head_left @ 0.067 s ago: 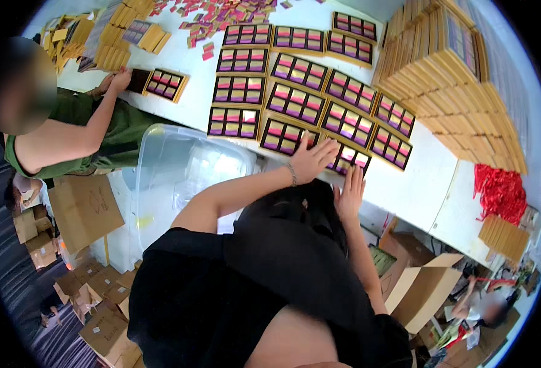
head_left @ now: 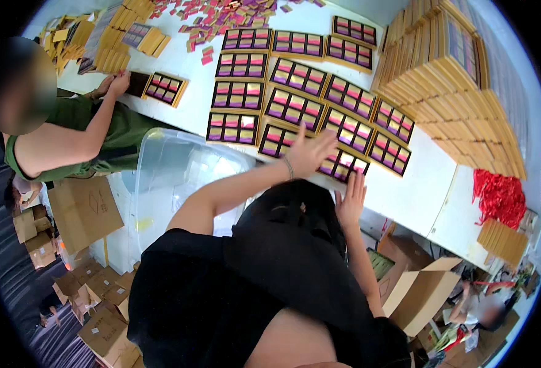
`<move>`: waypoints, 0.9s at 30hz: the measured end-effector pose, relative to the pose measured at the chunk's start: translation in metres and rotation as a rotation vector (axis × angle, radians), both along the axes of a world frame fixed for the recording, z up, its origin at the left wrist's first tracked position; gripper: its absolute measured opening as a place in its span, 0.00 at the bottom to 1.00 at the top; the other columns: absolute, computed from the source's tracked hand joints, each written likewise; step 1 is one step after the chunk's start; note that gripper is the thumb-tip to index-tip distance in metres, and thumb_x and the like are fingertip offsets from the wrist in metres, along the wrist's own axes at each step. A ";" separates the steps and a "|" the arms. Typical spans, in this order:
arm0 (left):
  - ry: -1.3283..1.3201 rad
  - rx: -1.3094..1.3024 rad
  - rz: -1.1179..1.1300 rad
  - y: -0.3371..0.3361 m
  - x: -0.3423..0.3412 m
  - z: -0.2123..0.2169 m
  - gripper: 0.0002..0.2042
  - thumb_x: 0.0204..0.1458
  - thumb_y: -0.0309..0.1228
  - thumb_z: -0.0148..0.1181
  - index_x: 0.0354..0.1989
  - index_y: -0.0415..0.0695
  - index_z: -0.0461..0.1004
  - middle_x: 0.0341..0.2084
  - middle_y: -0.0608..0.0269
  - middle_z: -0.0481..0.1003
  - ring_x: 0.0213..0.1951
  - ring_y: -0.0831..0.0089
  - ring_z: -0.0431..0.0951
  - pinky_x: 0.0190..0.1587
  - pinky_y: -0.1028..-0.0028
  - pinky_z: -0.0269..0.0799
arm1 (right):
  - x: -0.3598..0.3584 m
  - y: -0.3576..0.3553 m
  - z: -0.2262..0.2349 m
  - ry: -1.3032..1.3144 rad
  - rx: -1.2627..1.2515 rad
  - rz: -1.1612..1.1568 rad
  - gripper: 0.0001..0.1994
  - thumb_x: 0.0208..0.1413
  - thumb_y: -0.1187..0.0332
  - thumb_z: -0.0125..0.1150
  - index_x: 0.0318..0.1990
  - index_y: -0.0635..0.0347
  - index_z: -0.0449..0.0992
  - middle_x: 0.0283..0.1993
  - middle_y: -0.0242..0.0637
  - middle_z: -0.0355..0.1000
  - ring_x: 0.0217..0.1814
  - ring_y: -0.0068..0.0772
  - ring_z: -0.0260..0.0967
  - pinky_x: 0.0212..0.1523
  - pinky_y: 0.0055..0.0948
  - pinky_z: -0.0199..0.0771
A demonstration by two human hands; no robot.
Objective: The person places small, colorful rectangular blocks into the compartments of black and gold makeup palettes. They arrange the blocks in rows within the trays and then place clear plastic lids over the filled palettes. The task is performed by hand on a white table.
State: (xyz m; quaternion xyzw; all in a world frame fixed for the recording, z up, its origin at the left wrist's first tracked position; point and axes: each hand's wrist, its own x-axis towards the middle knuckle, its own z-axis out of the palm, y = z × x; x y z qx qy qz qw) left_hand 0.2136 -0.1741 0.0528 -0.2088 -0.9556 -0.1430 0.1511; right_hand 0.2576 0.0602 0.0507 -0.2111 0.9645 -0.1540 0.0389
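My left hand (head_left: 312, 152) lies with spread fingers over two neighbouring flat boxes at the table's near edge. Beneath it shows part of a black-lined box (head_left: 275, 140) with pink, gold and purple squares in its compartments. My right hand (head_left: 351, 202) has its fingers stretched out, the tips against the near side of another such box (head_left: 344, 165). Neither hand grips anything. Several like boxes stand in rows beyond, among them one box (head_left: 346, 129) just past my left fingertips.
Tall stacks of gold-edged boxes (head_left: 467, 110) stand at the right, with a red ribbon pile (head_left: 499, 196) nearby. Loose coloured squares (head_left: 234, 15) lie at the back. A clear plastic bin (head_left: 160, 178) is below the table edge, beside a co-worker in green (head_left: 74, 135) handling a box.
My left hand has shifted very slightly left and up across the boxes, its fingers still spread. The right hand stays by its box, and the whole view has tilted a little.
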 end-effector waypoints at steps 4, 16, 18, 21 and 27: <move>-0.355 0.252 0.539 -0.111 -0.176 0.049 0.18 0.51 0.30 0.51 0.52 0.41 0.67 0.48 0.54 0.71 0.53 0.58 0.70 0.57 0.47 0.60 | -0.026 0.027 0.014 0.014 -0.145 -0.090 0.30 0.55 0.68 0.56 0.63 0.70 0.54 0.68 0.57 0.50 0.69 0.58 0.48 0.66 0.47 0.52; -0.363 -0.262 0.495 -0.282 -0.422 -0.090 0.14 0.58 0.29 0.45 0.52 0.48 0.69 0.56 0.61 0.66 0.58 0.61 0.66 0.58 0.66 0.66 | -0.103 0.032 0.023 -0.113 -0.286 -0.176 0.25 0.57 0.76 0.51 0.62 0.65 0.57 0.63 0.53 0.59 0.64 0.55 0.57 0.62 0.42 0.58; -0.248 -0.425 0.483 -0.281 -0.422 -0.076 0.12 0.57 0.32 0.49 0.47 0.46 0.71 0.49 0.60 0.72 0.52 0.60 0.69 0.54 0.63 0.67 | -0.111 0.032 0.021 -0.115 -0.272 -0.208 0.24 0.57 0.75 0.52 0.61 0.65 0.59 0.62 0.53 0.60 0.64 0.55 0.58 0.61 0.42 0.59; -0.067 -0.442 0.535 -0.282 -0.404 -0.079 0.12 0.54 0.36 0.55 0.43 0.46 0.73 0.43 0.61 0.74 0.46 0.59 0.71 0.49 0.62 0.68 | -0.121 0.034 0.017 -0.110 -0.253 -0.157 0.24 0.57 0.74 0.52 0.61 0.66 0.59 0.61 0.53 0.60 0.63 0.55 0.58 0.61 0.41 0.59; 0.187 -0.022 0.022 -0.171 -0.241 0.025 0.18 0.46 0.32 0.63 0.48 0.48 0.73 0.40 0.61 0.74 0.43 0.60 0.72 0.45 0.63 0.70 | -0.109 0.029 0.019 -0.053 -0.287 -0.156 0.23 0.56 0.77 0.53 0.60 0.66 0.61 0.62 0.53 0.60 0.64 0.54 0.58 0.62 0.41 0.59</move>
